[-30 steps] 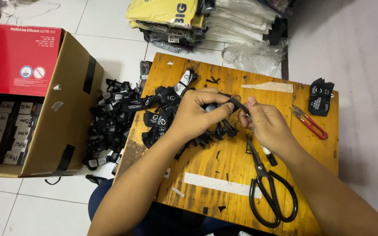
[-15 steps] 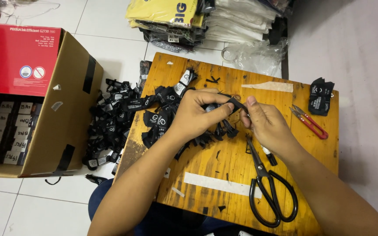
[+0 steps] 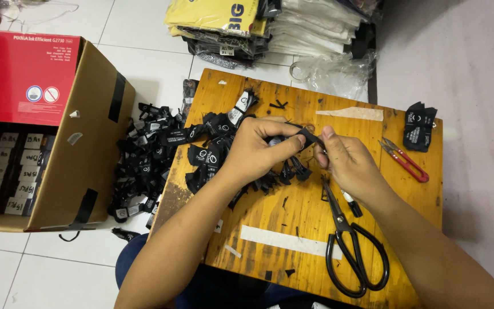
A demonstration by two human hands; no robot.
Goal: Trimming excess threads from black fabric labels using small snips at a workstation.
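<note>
Cardboard, brown and taped black, forms the big open box (image 3: 81,154) at the left, on white floor tiles (image 3: 144,63). Beside it stands a scuffed wooden work board (image 3: 293,229), with a heap of black woven labels (image 3: 218,149) spilling off its left edge. Large black-handled scissors (image 3: 353,252) lie near the right forearm, small red thread snips (image 3: 404,161) further right. Above the board's middle, the left hand (image 3: 258,150) and right hand (image 3: 347,163) both pinch one narrow black label strip (image 3: 310,137), fingertips pressed together on it.
</note>
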